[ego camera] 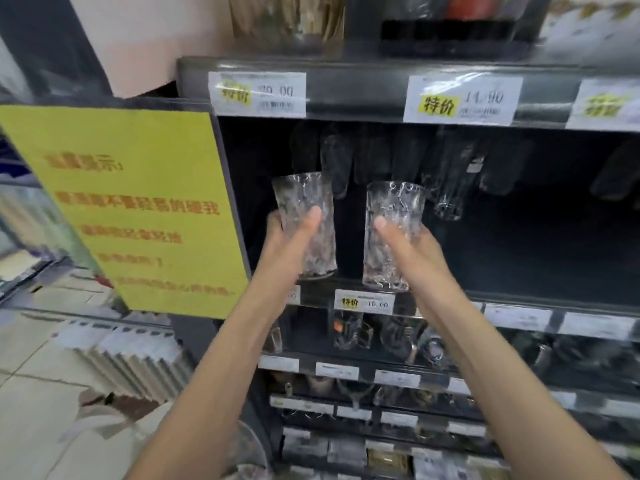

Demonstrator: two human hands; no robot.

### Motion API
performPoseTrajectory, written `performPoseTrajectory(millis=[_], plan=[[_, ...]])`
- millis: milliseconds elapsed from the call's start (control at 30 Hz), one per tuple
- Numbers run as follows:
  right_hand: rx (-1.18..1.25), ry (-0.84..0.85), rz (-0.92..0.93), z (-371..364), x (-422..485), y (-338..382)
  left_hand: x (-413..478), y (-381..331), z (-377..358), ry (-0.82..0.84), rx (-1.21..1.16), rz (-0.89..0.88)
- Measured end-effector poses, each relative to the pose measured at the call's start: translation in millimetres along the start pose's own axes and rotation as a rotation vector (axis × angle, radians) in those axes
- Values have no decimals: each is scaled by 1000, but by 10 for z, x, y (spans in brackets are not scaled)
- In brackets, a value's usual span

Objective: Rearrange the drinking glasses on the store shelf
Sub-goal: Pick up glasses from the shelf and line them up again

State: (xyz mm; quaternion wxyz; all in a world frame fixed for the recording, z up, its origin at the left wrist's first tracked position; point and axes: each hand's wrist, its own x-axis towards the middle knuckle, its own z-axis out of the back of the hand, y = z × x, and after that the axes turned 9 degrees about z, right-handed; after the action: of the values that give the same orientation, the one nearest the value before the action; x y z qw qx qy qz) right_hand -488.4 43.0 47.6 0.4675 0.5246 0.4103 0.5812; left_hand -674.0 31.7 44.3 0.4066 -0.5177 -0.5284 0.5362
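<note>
We hold two ribbed clear glasses upright just above the shelf (554, 299) lip, probably to place as a pair: left hand (287, 233) fingers wrapped round the left glass (301, 192), right hand (412, 240) round the right glass (394, 202). Dark glasses (446, 174) stand at the back. Store aisle, yellow sign (131, 209) to the left.

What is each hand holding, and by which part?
The left hand grips a clear textured glass around its middle. The right hand grips a second glass the same way, around its middle.
</note>
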Motion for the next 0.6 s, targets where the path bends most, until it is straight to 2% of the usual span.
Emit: performPoseTrajectory(millis=[267,600], plan=[[-129,-40,58,-224,463,-198,704,-27,38,-114,-48,18],[-192,11,61,-383,844,-402,1239,51,238,-148,-28,-36]])
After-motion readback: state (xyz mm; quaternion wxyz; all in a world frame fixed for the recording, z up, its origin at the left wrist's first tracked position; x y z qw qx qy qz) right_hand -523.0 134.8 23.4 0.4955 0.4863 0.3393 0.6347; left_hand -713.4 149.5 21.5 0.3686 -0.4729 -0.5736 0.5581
